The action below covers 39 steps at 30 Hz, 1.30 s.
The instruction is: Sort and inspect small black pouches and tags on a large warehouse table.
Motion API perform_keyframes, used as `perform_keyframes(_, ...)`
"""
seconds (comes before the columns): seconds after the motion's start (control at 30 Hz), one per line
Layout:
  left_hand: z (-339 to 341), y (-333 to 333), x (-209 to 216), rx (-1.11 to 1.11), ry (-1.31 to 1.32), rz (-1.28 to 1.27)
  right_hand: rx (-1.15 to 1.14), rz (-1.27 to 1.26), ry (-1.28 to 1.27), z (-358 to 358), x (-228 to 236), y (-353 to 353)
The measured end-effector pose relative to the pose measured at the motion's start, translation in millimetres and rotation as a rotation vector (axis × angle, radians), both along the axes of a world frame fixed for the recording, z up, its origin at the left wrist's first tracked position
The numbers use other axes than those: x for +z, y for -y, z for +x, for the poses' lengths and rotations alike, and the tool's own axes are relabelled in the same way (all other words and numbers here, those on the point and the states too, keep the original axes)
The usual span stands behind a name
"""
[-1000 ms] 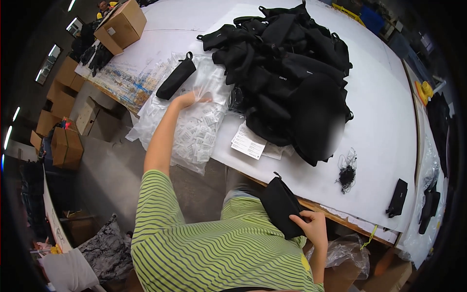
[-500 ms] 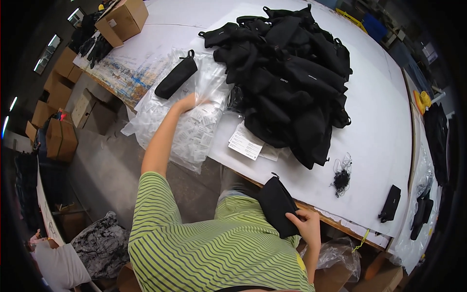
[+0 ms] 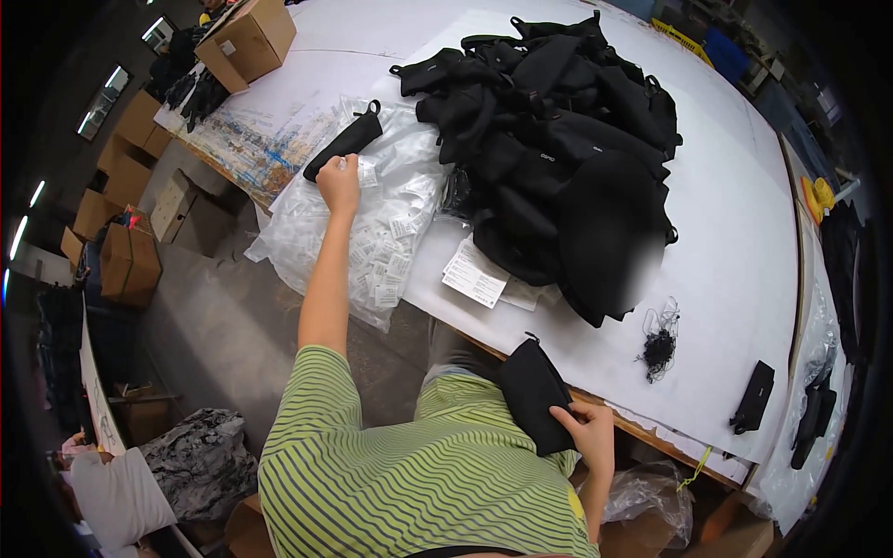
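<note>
Head view, pouch (image 3: 532, 392) gripped in right hand (image 3: 592, 430), left hand (image 3: 339, 185) seemingly pinching white packet (image 3: 368, 174)

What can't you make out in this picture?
Head view:
Some fingers of the right hand, hidden behind the black pouch.
What the left hand may be pinching; its own fingers hide it.
Part of the pile of black bags, covered by a dark blur.
Single strands in the thread tangle, too fine.

Held black pouch (image 3: 532, 395); slanted | crumpled clear bag (image 3: 286, 249); farther left; white packets (image 3: 381, 265) inside
</note>
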<state>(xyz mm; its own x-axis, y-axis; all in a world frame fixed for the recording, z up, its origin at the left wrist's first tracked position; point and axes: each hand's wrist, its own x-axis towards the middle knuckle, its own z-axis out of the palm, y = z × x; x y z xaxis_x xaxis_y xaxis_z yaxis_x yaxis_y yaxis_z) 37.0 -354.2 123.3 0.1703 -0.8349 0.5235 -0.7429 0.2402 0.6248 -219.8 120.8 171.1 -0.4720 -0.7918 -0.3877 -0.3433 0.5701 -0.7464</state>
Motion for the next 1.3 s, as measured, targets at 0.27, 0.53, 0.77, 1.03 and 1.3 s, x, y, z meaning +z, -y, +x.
perform_keyframes(0.27,0,14,6,0.063,-0.063,-0.097,-0.016,-0.131,-0.032,-1,-3,-7)
perform_keyframes(0.53,25,59,-26,0.15,-0.181,-0.159,-0.051,-0.167,-0.013,-1,-7,-9)
perform_keyframes(0.77,33,70,-30,0.116,-0.665,-0.049,-0.02,-0.14,0.002,-1,-9,-12)
perform_keyframes(1.03,-78,-17,44,-0.483,-0.842,0.177,0.103,-0.139,-0.07,-9,-5,-2)
perform_keyframes(1.3,-265,-247,63,-1.123,-0.557,0.476,0.045,-0.207,-0.106,-6,1,-18)
